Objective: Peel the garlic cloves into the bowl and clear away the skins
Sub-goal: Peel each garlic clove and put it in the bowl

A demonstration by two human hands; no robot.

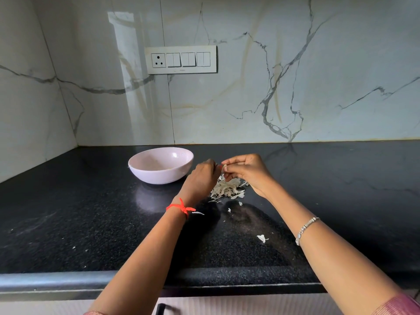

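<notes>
A pale pink bowl (160,165) stands on the black counter, left of my hands; its contents are hidden by the near wall. My left hand (203,177) and my right hand (246,170) meet just right of the bowl, both pinching a small garlic clove (223,168) with its skin partly loose. Directly below the hands lies a heap of papery garlic skins (227,189). A few stray skin flakes (261,238) lie closer to the counter's front edge.
The black speckled counter (79,212) runs to a marble backsplash with a switch panel (181,59). A marble side wall closes the left corner. The counter's rounded front edge (68,280) lies near me, a drawer handle below it.
</notes>
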